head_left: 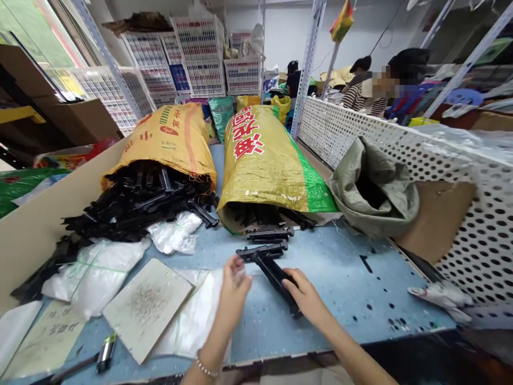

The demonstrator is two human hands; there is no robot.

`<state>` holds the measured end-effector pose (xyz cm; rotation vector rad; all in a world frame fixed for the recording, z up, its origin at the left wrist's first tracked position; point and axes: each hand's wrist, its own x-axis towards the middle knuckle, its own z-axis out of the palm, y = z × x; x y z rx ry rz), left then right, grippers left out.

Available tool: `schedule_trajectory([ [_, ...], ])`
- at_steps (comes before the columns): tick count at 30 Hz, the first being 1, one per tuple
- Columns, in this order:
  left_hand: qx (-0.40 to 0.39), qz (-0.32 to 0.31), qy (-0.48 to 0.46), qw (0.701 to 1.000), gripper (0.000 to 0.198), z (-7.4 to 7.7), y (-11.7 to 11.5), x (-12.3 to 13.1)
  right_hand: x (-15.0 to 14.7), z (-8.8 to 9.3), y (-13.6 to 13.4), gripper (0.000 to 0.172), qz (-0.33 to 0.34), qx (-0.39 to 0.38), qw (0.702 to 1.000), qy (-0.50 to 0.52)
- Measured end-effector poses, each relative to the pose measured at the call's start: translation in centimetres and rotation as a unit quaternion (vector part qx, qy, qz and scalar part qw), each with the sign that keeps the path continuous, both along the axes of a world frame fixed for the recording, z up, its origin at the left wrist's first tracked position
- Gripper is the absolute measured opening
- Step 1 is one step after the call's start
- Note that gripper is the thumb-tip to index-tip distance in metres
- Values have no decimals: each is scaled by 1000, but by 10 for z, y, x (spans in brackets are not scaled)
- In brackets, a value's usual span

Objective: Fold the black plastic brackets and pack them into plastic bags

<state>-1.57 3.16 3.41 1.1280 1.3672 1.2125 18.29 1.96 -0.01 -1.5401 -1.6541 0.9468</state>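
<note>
My right hand [305,295] grips a long black plastic part [276,279], thumb and fingers lying on its right side near the lower end. The part slants across the blue tabletop [336,272]. My left hand [233,286] is raised beside the part's upper end, fingers curled and thumb apart; I see no part held in it. Just beyond lie more black parts: one [269,249] close to my left fingertips and others [269,235] at the mouth of a yellow-green woven sack [264,176]. Black parts show inside that sack too.
An orange woven sack [168,139] spills a heap of black parts [116,208] at left. Plastic-wrapped bundles [98,272], a square board [148,307] and a lighter [106,350] lie nearer. At right are a grey-green sack [372,198], a glove [441,297] and a perforated panel [473,214].
</note>
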Motion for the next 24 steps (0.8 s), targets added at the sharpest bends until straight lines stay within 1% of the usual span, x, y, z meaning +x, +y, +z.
schedule_trajectory([
  [1, -32, -10, -52, 998, 71, -10, -14, 13, -10, -1, -8, 28, 2, 0, 999, 40],
  [2, -54, -21, -94, 994, 69, -17, -27, 24, -18, -2, -17, 28, 10, 2, 997, 73],
  [3, -69, -28, -124, 989, 65, -21, -37, 33, -25, -1, -25, 29, 21, 3, 995, 97],
  [4, -81, -32, -144, 986, 60, -22, -45, 39, -29, 0, -34, 30, 34, 3, 993, 111],
  [6, -108, -33, -158, 981, 55, -16, -57, 43, -27, 6, -46, 34, 43, 9, 993, 110],
  [8, -136, -55, -148, 978, 59, -5, -66, 40, -16, 14, -50, 34, 27, 47, 996, 67],
  [10, -143, -92, -130, 977, 66, 6, -74, 37, -1, 22, -47, 28, 22, 127, 992, -3],
  [11, -141, -112, -121, 976, 69, 10, -78, 37, 5, 25, -44, 26, 32, 172, 984, -39],
  [13, -131, -144, -101, 976, 76, 14, -85, 39, 12, 31, -37, 25, 73, 243, 963, -92],
  [14, -125, -154, -89, 976, 79, 15, -88, 41, 13, 34, -34, 25, 95, 259, 955, -106],
  [15, -117, -159, -74, 978, 81, 15, -90, 43, 13, 37, -31, 26, 111, 257, 954, -108],
  [16, -107, -157, -57, 980, 82, 15, -90, 45, 12, 39, -29, 26, 123, 238, 959, -96],
  [19, -83, -129, -17, 988, 81, 16, -86, 47, 8, 47, -31, 31, 124, 110, 986, -12],
  [20, -84, -116, -16, 990, 78, 16, -83, 46, 7, 48, -36, 34, 121, 70, 990, 10],
  [21, -83, -102, -18, 991, 75, 17, -79, 45, 6, 48, -42, 36, 125, 48, 991, 15],
  [22, -76, -84, -18, 993, 70, 18, -75, 44, 5, 47, -50, 37, 138, 48, 989, 0],
  [24, -44, -53, -9, 998, 58, 19, -68, 42, 4, 41, -68, 35, 171, 98, 978, -69],
])
